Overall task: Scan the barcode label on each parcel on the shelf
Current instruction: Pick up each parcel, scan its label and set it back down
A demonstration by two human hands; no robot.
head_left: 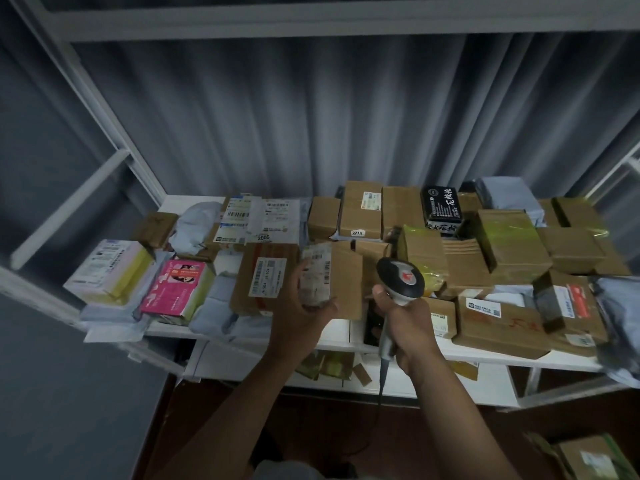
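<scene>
Holding a small parcel up over the shelf in our left hand, we curl our fingers round its bottom end. It looks light and a bit soft, so we grip gently and keep the label uncovered. Our right hand is wrapped round the barcode scanner, just beside the parcel.

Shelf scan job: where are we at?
Done: nothing shows which parcels were scanned. In hand: left hand grips a small labelled parcel lifted off the shelf; right hand holds the scanner beside it. Left: cardboard boxes and the pink box lie untouched.
</scene>
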